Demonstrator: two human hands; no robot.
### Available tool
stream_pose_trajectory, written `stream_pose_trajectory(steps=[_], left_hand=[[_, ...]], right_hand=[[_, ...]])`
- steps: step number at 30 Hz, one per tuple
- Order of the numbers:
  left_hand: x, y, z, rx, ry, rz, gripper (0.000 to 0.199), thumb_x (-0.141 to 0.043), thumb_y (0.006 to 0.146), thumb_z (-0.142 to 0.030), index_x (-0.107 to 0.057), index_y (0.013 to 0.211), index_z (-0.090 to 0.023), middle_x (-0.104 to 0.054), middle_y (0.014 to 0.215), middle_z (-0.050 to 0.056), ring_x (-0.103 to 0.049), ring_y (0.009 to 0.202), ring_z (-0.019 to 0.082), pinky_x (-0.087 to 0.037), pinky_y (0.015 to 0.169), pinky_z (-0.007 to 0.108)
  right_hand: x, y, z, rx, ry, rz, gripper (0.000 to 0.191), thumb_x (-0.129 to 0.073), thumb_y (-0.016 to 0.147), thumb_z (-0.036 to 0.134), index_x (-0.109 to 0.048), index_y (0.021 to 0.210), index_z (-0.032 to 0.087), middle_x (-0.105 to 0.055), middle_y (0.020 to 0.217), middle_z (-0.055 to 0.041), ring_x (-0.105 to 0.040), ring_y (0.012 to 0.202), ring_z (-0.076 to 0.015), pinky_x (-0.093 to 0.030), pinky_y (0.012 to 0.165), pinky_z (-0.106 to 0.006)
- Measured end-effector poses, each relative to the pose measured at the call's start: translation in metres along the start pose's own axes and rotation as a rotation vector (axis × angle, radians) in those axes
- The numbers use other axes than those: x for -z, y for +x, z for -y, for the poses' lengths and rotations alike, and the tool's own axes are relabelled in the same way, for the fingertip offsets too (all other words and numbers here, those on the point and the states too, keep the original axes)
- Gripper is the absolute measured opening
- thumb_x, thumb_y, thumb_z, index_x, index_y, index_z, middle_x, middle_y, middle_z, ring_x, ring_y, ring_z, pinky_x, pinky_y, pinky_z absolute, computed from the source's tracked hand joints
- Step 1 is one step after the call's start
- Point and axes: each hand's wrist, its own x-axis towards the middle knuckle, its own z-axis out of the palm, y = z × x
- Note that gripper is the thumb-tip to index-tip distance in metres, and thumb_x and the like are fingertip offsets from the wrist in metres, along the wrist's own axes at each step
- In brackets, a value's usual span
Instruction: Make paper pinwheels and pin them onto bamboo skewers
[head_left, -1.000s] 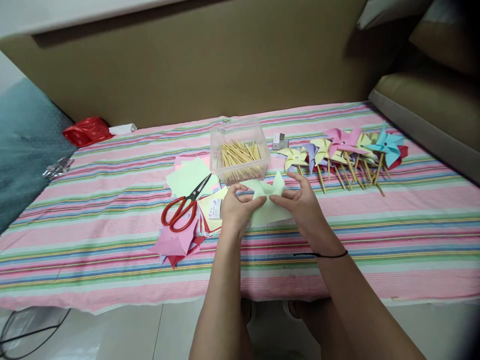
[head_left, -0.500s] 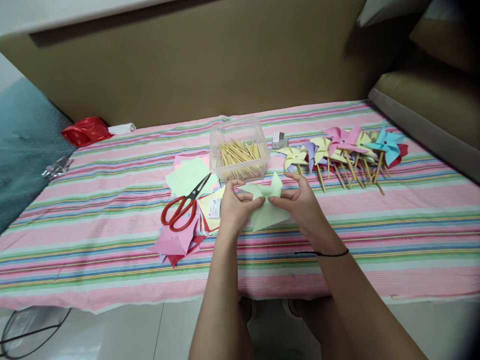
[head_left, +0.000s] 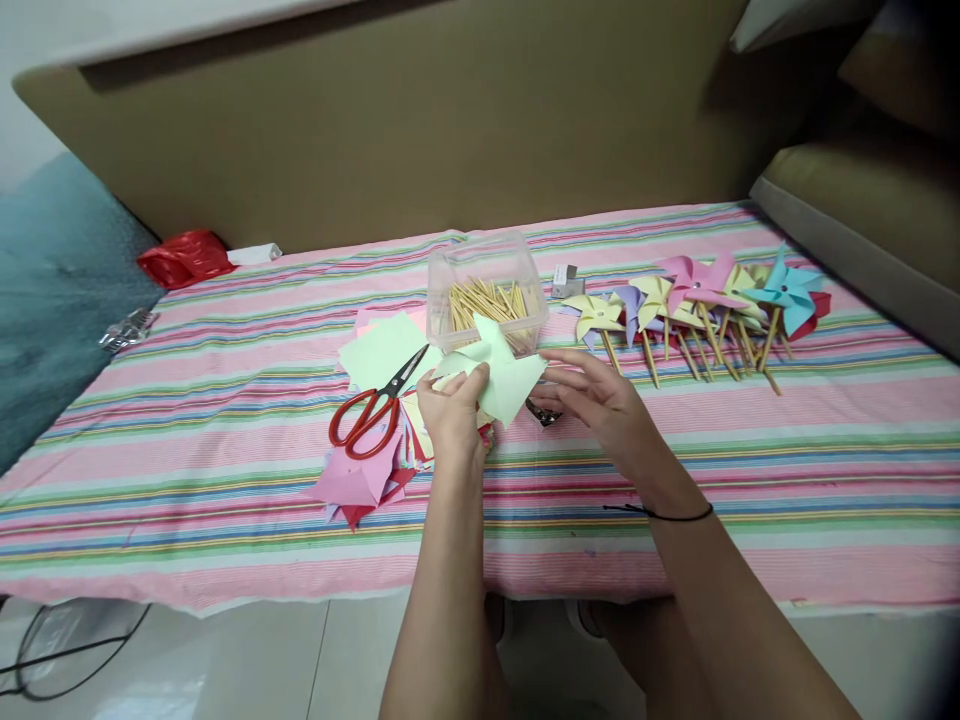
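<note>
My left hand [head_left: 455, 412] pinches a light green paper pinwheel shape [head_left: 504, 380] between thumb and fingers, with its blades folded. Just to the right, my right hand [head_left: 589, 392] has its fingers apart and holds nothing, its fingertips near the paper's right edge. Under those fingertips lies a small dark shiny item [head_left: 544, 411], partly hidden. A clear plastic box [head_left: 486, 262] of wooden sticks [head_left: 480, 300] stands behind the green paper. Red-handled scissors [head_left: 375, 415] rest on light green sheets [head_left: 381, 350] and pink cut pieces [head_left: 358, 473] to the left.
Several finished pinwheels on sticks [head_left: 699, 285] lie at the right on the striped cloth [head_left: 675, 530]. Beside the box is a small grey box [head_left: 568, 283]. A red plastic bag [head_left: 185, 260] and a silvery packet [head_left: 129, 330] sit at the far left.
My left hand has shifted left with the green paper, which now shows its pinwheel shape. My right hand has let go of it. The dark item has come into view.
</note>
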Motion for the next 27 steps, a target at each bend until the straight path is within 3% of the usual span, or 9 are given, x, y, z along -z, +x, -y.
stream_pose_trajectory(steps=[5,11,16,19,27], left_hand=[[-0.004,-0.004,-0.004,0.022,-0.068,-0.014,0.055,-0.078,0.055,-0.012,-0.042,0.095,-0.019,-0.065,0.073,0.000,-0.064,0.059,0.012,-0.052,0.063,0.026],[-0.008,-0.011,-0.002,0.092,-0.060,-0.027,0.055,-0.079,0.055,-0.014,-0.040,0.093,-0.020,-0.064,0.074,0.000,-0.063,0.059,0.012,-0.051,0.057,0.024],[-0.011,-0.017,0.005,0.082,-0.039,-0.001,0.052,-0.079,0.055,-0.018,-0.043,0.092,-0.018,-0.060,0.070,-0.003,-0.058,0.053,0.009,-0.050,0.057,0.023],[-0.012,-0.021,0.007,0.071,-0.006,0.022,0.056,-0.080,0.053,-0.018,-0.044,0.096,-0.018,-0.061,0.069,-0.004,-0.060,0.055,0.010,-0.050,0.059,0.024],[-0.018,-0.036,0.009,0.040,0.004,0.164,0.061,-0.079,0.054,-0.017,-0.041,0.101,-0.020,-0.066,0.064,-0.004,-0.064,0.058,0.013,-0.050,0.061,0.025]], right_hand=[[-0.010,0.000,-0.004,0.071,0.021,0.036,0.041,-0.066,0.083,0.028,-0.059,0.124,0.032,-0.070,0.113,-0.0019,-0.067,0.102,-0.0216,-0.054,0.091,-0.042],[-0.017,0.001,-0.006,0.025,-0.105,-0.002,0.020,-0.074,0.074,0.031,-0.075,0.093,0.025,-0.074,0.086,-0.0015,-0.069,0.087,-0.0212,-0.056,0.085,-0.040],[-0.019,0.002,-0.006,0.000,-0.079,-0.176,0.013,-0.076,0.072,0.035,-0.075,0.079,0.024,-0.071,0.074,-0.0002,-0.067,0.072,-0.0184,-0.056,0.071,-0.036],[-0.019,0.002,-0.008,0.008,-0.002,-0.248,0.012,-0.076,0.073,0.036,-0.075,0.077,0.024,-0.071,0.074,0.0000,-0.066,0.071,-0.0166,-0.055,0.071,-0.034],[-0.025,0.004,-0.009,0.039,0.033,-0.517,0.017,-0.083,0.062,0.031,-0.072,0.071,0.021,-0.067,0.062,0.0017,-0.061,0.056,-0.0138,-0.051,0.055,-0.028]])
